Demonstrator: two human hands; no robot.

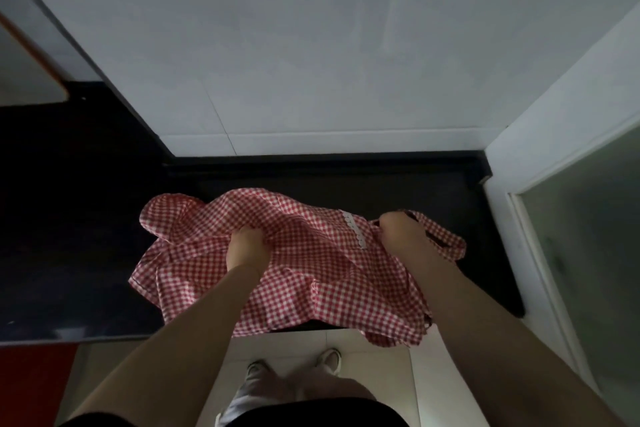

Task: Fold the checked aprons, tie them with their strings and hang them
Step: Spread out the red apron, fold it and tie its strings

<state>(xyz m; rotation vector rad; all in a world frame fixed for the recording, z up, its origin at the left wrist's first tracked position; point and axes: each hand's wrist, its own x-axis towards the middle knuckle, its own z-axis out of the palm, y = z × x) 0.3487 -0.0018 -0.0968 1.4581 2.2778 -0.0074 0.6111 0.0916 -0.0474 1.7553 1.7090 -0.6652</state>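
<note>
A red-and-white checked apron (311,274) lies rumpled on a dark countertop (86,236), its near edge hanging over the counter's front. My left hand (247,246) grips a bunch of the cloth near the apron's left middle. My right hand (401,229) grips the cloth at the apron's right end, beside a strip of white lace trim (353,229). A checked strap loop (446,239) curls out to the right of that hand. No strings are plainly visible.
A white tiled wall (311,45) rises behind the counter. A white frame with a glass panel (588,236) stands at the right. Pale floor tiles (433,374) and my shoes show below the counter edge. A red panel (31,385) sits at the lower left.
</note>
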